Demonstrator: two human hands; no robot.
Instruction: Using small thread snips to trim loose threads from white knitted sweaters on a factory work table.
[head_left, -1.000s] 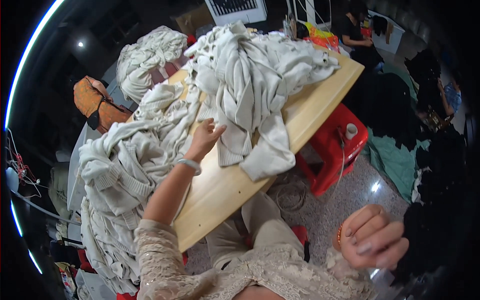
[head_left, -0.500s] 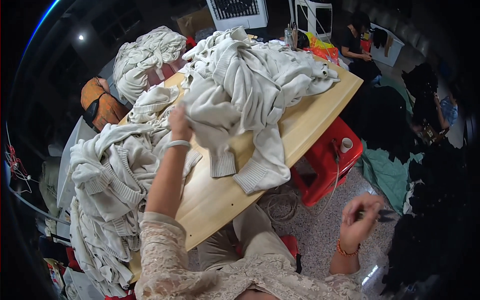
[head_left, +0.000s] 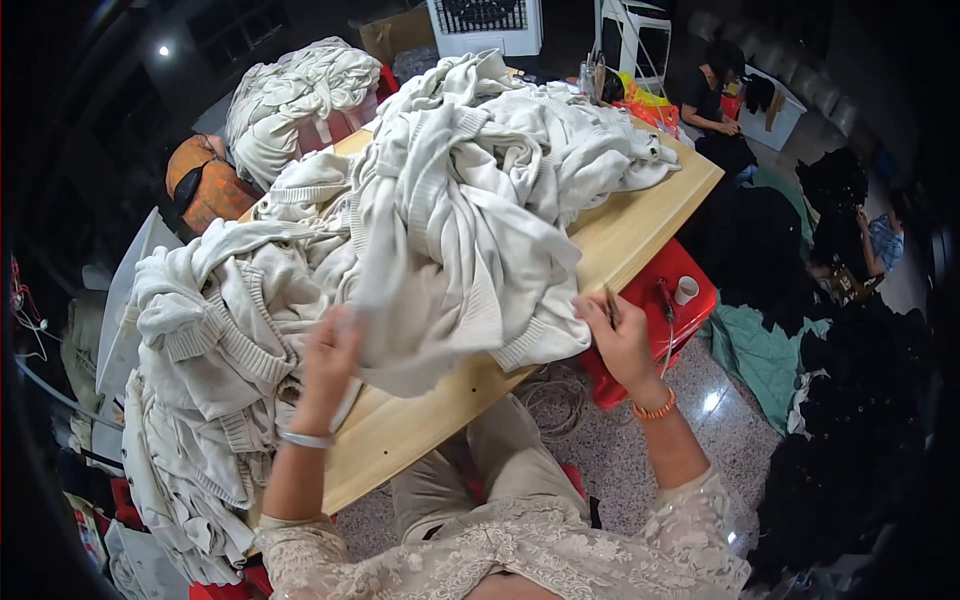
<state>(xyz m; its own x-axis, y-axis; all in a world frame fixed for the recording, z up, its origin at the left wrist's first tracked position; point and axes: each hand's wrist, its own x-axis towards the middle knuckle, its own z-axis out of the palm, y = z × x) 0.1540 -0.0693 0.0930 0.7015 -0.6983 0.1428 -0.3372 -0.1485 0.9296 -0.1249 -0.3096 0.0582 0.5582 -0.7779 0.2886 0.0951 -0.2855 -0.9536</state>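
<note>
A pale knitted sweater (head_left: 470,285) with ribbed edges lies across the front of a heap on the wooden table, partly smeared by motion. My left hand (head_left: 332,350), with a pale bangle at its wrist, is closed on the sweater's left part and lifts it near the table edge. My right hand (head_left: 622,340), wearing an orange beaded bracelet, is closed at the sweater's right edge. A small dark slim tool (head_left: 610,302) sticks up between its fingers; its kind is hard to make out. Whether these fingers also pinch the cloth is unclear.
More pale knitwear (head_left: 215,320) hangs over the left side of the wooden table (head_left: 365,440). A red stool (head_left: 690,262) with a paper cup (head_left: 686,290) stands right of it. Dark garments (head_left: 850,400) are piled at the right. Another person (head_left: 712,105) sits at the back right.
My right hand has come up and left from beside the stool to the sweater's edge. My left hand has moved down toward me, drawing the sweater over the table's front.
</note>
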